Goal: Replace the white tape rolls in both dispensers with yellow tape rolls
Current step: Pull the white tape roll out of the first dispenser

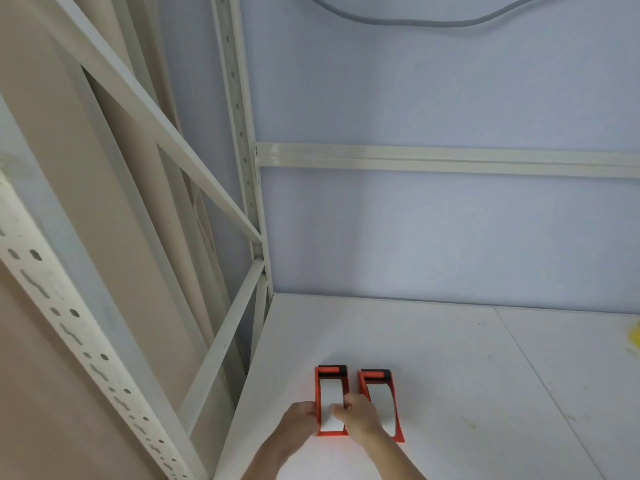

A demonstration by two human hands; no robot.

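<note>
Reaching in from below, both hands work at the left one of two orange plastic tape dispensers point(330, 401) standing side by side on the white shelf board point(450, 358). The left hand point(299, 422) curls its fingers against the dispenser's left wall, bracing it. The right hand point(358, 419) lies over the right wall, its fingertips point(337, 408) pinching the white tape roll point(329, 410) seated between the walls. Just right of that hand stands the second orange dispenser point(381, 403), holding its own white roll point(382, 407), untouched. Well off to the right of the fingers, a blurred yellow shape point(635, 336) shows at the shelf's edge. I can make out no lettering on either dispenser.
</note>
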